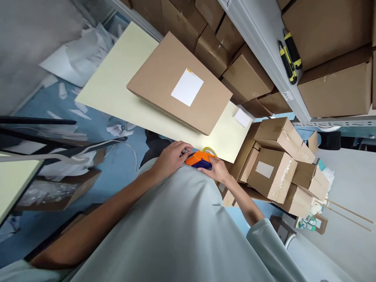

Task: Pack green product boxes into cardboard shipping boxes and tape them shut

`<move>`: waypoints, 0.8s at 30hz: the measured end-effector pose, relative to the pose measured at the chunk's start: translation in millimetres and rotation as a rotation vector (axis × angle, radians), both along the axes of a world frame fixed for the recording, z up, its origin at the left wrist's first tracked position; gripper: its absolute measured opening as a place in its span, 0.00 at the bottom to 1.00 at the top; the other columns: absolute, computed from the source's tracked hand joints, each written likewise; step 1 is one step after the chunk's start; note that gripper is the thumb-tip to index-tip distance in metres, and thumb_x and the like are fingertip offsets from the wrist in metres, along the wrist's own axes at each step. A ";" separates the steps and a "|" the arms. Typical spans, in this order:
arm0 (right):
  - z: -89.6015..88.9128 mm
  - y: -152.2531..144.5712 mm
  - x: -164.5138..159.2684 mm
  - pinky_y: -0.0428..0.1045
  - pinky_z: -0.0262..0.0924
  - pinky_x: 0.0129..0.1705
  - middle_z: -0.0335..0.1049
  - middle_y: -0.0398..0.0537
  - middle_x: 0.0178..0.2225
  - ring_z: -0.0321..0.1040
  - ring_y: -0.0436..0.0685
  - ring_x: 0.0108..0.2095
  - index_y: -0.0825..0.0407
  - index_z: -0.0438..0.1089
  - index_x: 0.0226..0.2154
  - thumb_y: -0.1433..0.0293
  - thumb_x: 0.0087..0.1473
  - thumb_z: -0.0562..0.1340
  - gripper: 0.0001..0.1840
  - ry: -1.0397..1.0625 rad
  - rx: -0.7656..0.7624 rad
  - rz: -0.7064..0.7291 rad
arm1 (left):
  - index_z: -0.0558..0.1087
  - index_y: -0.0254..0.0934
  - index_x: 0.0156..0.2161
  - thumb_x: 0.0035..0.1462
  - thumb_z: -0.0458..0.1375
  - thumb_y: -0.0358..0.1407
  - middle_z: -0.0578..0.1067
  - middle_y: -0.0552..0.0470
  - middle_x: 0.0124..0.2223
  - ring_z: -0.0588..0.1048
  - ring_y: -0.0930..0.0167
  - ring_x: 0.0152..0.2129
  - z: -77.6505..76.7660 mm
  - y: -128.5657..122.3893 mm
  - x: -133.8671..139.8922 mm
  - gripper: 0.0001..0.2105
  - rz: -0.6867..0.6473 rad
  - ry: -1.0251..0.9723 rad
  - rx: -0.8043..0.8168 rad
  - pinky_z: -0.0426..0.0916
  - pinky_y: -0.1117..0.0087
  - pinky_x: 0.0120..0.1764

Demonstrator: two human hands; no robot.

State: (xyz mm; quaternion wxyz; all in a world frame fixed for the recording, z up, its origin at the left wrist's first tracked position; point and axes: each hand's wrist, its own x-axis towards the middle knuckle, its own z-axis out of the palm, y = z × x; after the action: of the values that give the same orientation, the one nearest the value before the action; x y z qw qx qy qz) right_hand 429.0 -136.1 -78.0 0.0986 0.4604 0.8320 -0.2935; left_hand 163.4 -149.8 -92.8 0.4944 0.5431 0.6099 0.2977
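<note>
Close against my shirt front, at the near edge of the pale yellow table [108, 74], is an orange and purple tape dispenser [199, 159]. A roll of yellowish tape [210, 150] shows at its far side. My right hand [216, 168] is wrapped round the dispenser's right end. My left hand [174, 156] has bent fingers and thumb closed at its left end, by a greyish tip; any tape between them is too small to make out. Beyond both hands, a flat brown cardboard box [158, 70] with a white label [187, 87] lies closed on the table.
A small white box [242, 117] sits at the table's right end. Stacked cartons [272, 172] stand to the right, and more fill the shelf [258, 43] behind. Two utility knives [289, 56] are on the shelf edge. Paper scraps [79, 55] litter the floor at left.
</note>
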 end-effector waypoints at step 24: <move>3.1 37.8 49.3 0.57 0.75 0.41 0.80 0.53 0.34 0.83 0.69 0.39 0.52 0.74 0.50 0.42 0.71 0.62 0.30 -0.431 0.018 0.025 | 0.81 0.44 0.42 0.68 0.59 0.45 0.81 0.49 0.40 0.77 0.63 0.33 -67.0 15.8 -32.8 0.10 0.267 0.059 0.152 0.72 0.61 0.44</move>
State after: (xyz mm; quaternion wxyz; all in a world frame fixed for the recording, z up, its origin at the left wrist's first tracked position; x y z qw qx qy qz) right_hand 478.3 -98.3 -74.9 0.2738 0.5029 0.8000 -0.1794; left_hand 130.5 -134.0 -159.8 0.3900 0.5016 0.6665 0.3900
